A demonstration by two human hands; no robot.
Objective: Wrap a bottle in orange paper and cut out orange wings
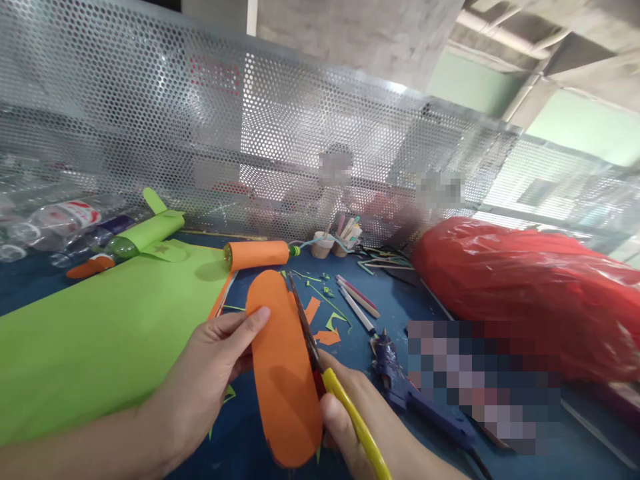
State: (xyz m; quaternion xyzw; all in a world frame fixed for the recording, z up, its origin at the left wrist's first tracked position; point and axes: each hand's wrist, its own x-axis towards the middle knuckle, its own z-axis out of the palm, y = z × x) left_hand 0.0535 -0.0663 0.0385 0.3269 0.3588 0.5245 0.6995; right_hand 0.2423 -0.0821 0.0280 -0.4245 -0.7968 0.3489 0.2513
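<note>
My left hand [215,360] pinches an orange paper oval [283,380] by its left edge, thumb on top and fingers beneath. The piece is long with rounded ends. In my right hand [360,400] is a pair of scissors [350,413] with yellow handles and dark, stained blades. The blades run along the right edge of the orange paper; whether they are parted is hard to tell. Orange and green paper scraps [327,337] lie just beyond the scissors on the blue table [400,293].
Large green sheets [125,333] cover the left side. Behind stand an orange-wrapped bottle [260,255], a green-wrapped bottle [150,233] and clear plastic bottles [65,220]. At right are a blue glue gun [395,373], pens [357,307] and a red plastic bag [520,287]. Perforated metal [280,140] borders the back.
</note>
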